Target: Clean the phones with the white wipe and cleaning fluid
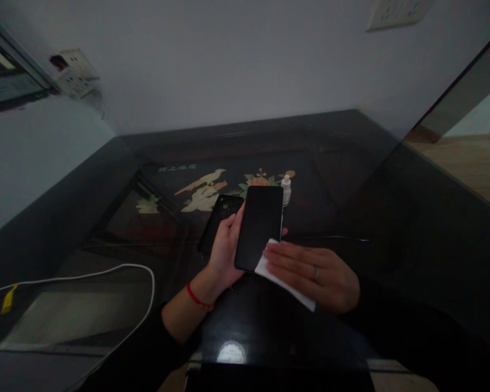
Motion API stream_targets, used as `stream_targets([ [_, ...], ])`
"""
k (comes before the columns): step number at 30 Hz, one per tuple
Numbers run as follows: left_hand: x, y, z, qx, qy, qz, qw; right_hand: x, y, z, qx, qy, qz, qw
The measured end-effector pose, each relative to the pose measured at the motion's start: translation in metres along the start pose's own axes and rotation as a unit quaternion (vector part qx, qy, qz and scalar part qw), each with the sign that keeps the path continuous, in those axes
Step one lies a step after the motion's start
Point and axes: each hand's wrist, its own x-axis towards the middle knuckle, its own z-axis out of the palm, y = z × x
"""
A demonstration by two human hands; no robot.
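Note:
My left hand grips a black smartphone by its left edge, screen up and dark, above the dark glass table. My right hand, with a ring on one finger, presses a white cloth against the phone's lower right corner, fingers together and flat on the cloth. A black phone case lies on the table just left of the phone, partly hidden by my left hand. A small white dropper bottle stands upright just beyond the phone's top right corner.
A white cable loops across the table's left side, with a yellow tag at the far left. Wall sockets sit at upper left. A thin dark cable runs to the right. The table top shows a bird and flower inlay.

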Motion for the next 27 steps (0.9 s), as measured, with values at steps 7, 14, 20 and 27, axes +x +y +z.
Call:
stream_targets([
  [7, 0.0, -0.007, 0.0, 0.024, -0.048, -0.003, 0.999, 0.004, -0.004, 0.002, 0.04, -0.023, -0.059, 0.997],
  [14, -0.006, -0.013, 0.003, 0.068, -0.019, -0.015, 0.997, -0.008, 0.013, -0.006, 0.22, 0.296, 0.339, 0.865],
  [20, -0.006, -0.016, 0.006, 0.071, 0.045, 0.002, 0.996, -0.007, 0.023, 0.013, 0.385, 0.4, 0.535, 0.637],
  [27, -0.004, -0.025, -0.001, 0.093, 0.038, 0.051, 0.994, -0.005, 0.006, 0.023, 0.462, 0.333, 0.611, 0.551],
])
